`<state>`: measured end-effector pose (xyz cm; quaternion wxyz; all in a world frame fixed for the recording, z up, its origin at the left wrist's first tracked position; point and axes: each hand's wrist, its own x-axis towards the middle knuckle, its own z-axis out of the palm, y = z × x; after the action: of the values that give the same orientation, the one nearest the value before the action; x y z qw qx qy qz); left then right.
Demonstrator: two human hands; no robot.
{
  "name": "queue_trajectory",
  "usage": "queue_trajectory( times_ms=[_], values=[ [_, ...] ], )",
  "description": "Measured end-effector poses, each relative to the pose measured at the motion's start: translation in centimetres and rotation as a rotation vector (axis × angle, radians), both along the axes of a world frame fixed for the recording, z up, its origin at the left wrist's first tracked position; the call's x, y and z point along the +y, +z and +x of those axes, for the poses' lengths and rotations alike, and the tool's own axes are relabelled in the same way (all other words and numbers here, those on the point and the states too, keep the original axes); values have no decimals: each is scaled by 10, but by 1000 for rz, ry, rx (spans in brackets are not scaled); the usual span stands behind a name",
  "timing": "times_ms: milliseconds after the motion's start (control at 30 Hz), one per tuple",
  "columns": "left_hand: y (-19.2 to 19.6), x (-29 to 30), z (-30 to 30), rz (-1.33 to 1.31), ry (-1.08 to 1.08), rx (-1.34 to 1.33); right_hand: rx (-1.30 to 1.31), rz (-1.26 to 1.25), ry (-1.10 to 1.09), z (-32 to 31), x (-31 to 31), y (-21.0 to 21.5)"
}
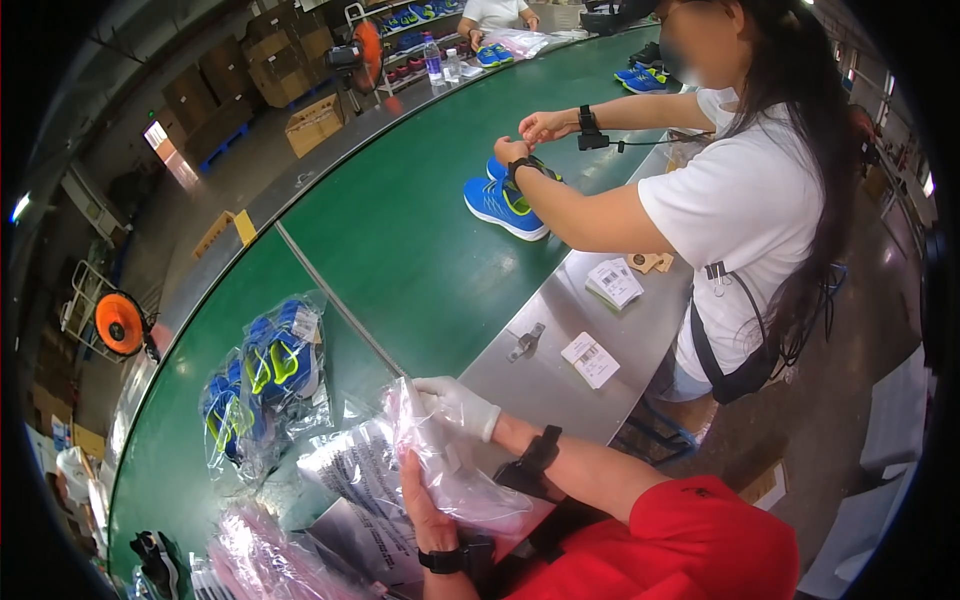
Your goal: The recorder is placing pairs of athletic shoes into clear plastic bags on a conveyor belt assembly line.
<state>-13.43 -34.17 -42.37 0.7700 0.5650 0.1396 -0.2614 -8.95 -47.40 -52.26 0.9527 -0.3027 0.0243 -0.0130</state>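
A clear, pinkish plastic bag (435, 455) is held up close to my body, over the near edge of the belt. On its upper end is my right hand (458, 408), in a white glove, with the fingers closed on the plastic. My bare left hand (425, 505) grips its lower left side, the thumb lying along it. Whether one bag or several layers are held cannot be made out. Just beyond my hands, blue and lime running shoes (278, 360) lie wrapped in clear bags. Printed plastic sheets (355, 465) lie under and beside the held bag.
A pile of pinkish bags (270, 560) lies at lower left, near a black shoe (155, 565). To my right, a co-worker in white handles blue shoes (500, 208) on the green belt (400, 270). Label cards (590, 360) sit on the metal ledge (530, 385).
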Motion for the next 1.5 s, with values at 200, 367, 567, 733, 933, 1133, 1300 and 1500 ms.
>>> queue_trajectory(
  times_ms=[200,367,567,733,933,1133,1300,1500],
  values=[
    [-1,0,-2,7,4,2,-50,-74,-13,-6,-3,7],
    [-4,0,-5,-11,-3,-6,-96,-201,-48,-7,-3,2],
    [-6,1,-6,-4,24,20,-50,-92,-15,-11,-3,4],
    [-8,2,-7,7,43,47,-54,-83,-41,-16,-5,14],
    [-4,0,-10,-49,30,53,62,29,4,-18,-6,16],
    [0,-4,-14,-31,22,35,-12,-167,-53,-22,-7,15],
    [-1,-4,-16,17,26,29,7,-101,-37,-27,-10,25],
    [-3,-3,-18,36,27,28,7,-124,-35,-30,-12,26]
  ],
)
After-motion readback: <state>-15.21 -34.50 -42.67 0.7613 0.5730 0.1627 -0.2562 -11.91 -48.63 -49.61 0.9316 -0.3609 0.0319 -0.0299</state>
